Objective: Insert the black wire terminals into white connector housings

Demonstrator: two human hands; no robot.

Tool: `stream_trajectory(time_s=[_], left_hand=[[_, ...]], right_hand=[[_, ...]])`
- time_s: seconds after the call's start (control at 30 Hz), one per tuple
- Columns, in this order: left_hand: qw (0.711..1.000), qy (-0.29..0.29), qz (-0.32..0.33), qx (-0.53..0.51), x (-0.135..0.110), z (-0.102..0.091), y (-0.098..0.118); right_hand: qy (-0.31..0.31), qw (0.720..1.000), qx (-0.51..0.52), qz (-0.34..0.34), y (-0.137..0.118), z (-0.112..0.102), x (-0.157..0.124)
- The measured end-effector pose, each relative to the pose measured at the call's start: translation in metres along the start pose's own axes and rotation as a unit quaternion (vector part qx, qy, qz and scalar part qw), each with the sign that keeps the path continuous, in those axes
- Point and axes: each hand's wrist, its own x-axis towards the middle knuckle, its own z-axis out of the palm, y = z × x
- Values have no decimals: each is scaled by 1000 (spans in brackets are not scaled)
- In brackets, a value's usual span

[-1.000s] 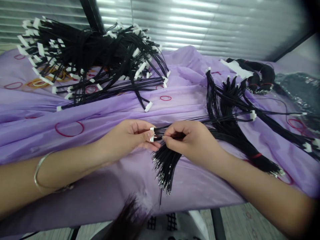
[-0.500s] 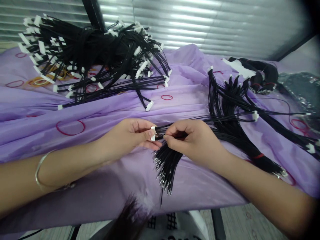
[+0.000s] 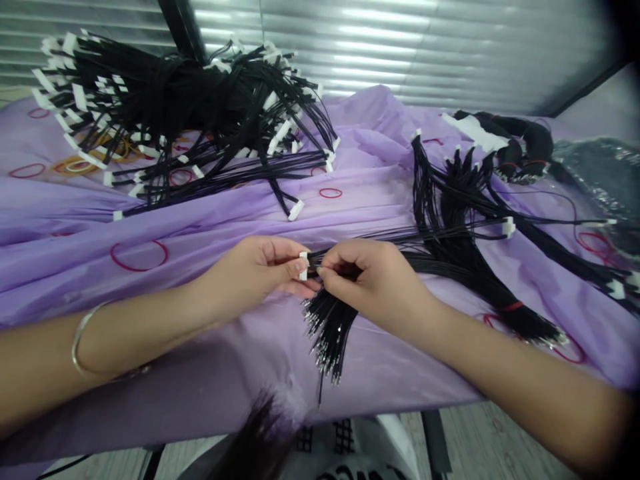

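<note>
Between thumb and fingers, my left hand [image 3: 270, 267] pinches a small white connector housing [image 3: 303, 266], with several black wires running out of its right side. Just right of it, the thumb and forefinger of my right hand [image 3: 367, 270] are pinched together on a thin black wire, its end close to the housing; the fingertips hide most of it. Below my right hand hangs a bundle of black wires [image 3: 330, 333] with bare metal terminals at their ends. This bundle stretches right under the hand across the purple cloth.
A large heap of black cables with white connectors [image 3: 185, 100] lies at the back left. To the right are more wire bundles [image 3: 460, 193], one tied with a red band [image 3: 513, 307]. Red rubber bands [image 3: 139, 256] lie on the purple cloth [image 3: 65, 280]. A clear plastic bag [image 3: 600, 180] is at far right.
My right hand has moved slightly left, bringing its pinched fingertips closer to the white connector housing. My left hand keeps its hold. The whole view has shifted a little.
</note>
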Motion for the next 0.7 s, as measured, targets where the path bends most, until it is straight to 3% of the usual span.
stream_trajectory(time_s=[0.27, 0.5, 0.7], left_hand=[[1000, -4, 2, -4, -1, -2, -1], [1000, -2, -1, -16, -1, -1, -1], [1000, -13, -3, -23, -1, -3, -1]], right_hand=[[40, 999, -32, -14, 2, 2, -2], [64, 992, -52, -96, 6, 5, -3], [53, 993, -65, -89, 7, 4, -3]])
